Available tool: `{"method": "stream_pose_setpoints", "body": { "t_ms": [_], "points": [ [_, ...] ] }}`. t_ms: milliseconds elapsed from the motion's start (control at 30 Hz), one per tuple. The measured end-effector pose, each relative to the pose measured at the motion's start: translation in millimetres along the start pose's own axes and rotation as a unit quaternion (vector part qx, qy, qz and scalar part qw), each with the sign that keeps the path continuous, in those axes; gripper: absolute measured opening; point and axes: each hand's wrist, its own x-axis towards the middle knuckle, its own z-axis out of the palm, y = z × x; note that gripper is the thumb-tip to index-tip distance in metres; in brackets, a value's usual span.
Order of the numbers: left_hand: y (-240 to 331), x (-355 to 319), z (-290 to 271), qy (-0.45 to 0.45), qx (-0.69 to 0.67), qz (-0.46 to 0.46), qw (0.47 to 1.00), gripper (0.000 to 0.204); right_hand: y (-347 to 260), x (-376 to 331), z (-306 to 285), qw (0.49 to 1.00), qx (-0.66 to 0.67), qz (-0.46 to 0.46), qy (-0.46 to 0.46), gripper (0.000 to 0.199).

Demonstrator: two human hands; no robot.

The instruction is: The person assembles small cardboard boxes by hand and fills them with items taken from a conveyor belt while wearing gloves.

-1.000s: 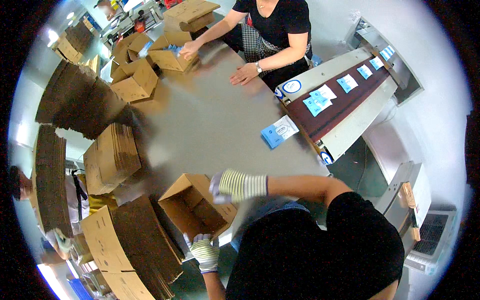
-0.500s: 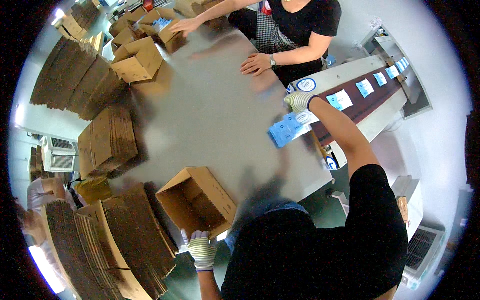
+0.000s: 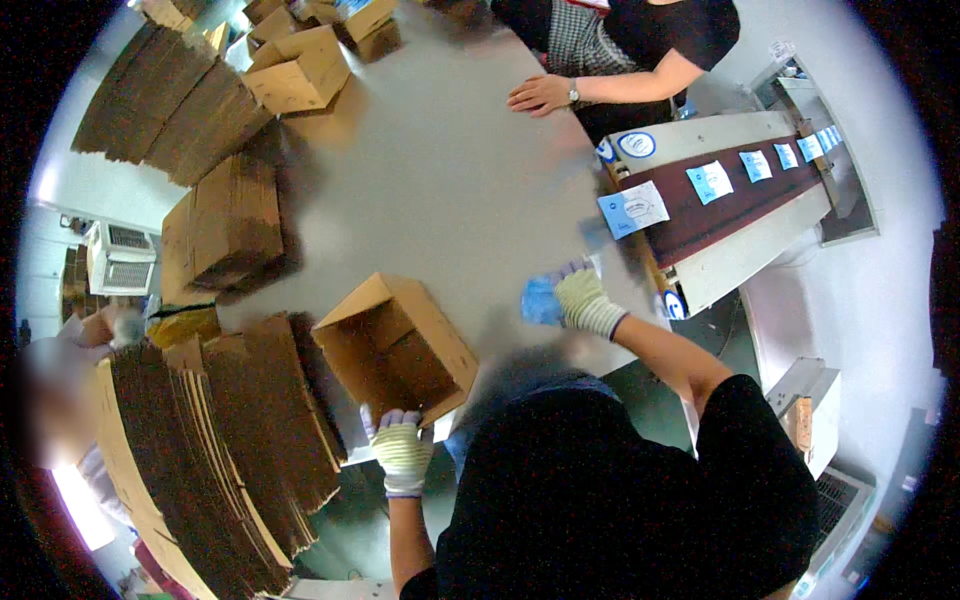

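A striped knit glove covers each of my hands. My left hand (image 3: pixel 402 450) grips the near rim of an open cardboard box (image 3: pixel 445 345), which lies tilted with its inside towards me at the table's front edge. Right of the box, my right hand (image 3: pixel 590 300) closes over a small bunch of blue packets (image 3: pixel 541 300) low above the tabletop; motion blurs them and their number is unclear. Beyond that hand, a blue-and-white packet (image 3: pixel 634 209) pokes out over the near end of a dark red conveyor belt (image 3: pixel 700 228), with several more in a row behind it.
Stacks of flattened cartons (image 3: pixel 225 440) stand at the left, more (image 3: pixel 170 100) at the far left. Another open box (image 3: pixel 300 72) sits on the grey table (image 3: pixel 440 180). Across it, a co-worker's hand (image 3: pixel 540 95) rests on the edge. A person is behind the left stacks.
My right hand has drawn the blue packets from the conveyor's end back towards me. A packet has advanced to the belt's end. The co-worker's reaching arm has left the view.
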Motion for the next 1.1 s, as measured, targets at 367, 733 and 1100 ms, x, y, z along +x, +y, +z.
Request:
{"method": "stream_pose_setpoints", "body": {
  "t_ms": [367, 733, 1100],
  "points": [
    [4, -9, 4, 0.015, 0.027, 0.03, 0.999, 0.017, -54, -28, -48, 0.993, 0.085, -0.08, 0.014, 0.088],
    [22, -23, 68, 0.128, -0.022, 0.037, 0.991, 0.014, -162, -45, -164, 0.661, 0.383, -0.57, 0.302, 0.039],
    [43, -34, 58, 0.03, 0.185, 0.155, 0.97, 0.007, -244, 23, -5, 0.953, 0.005, -0.281, 0.117, 0.044]
  ]
}}
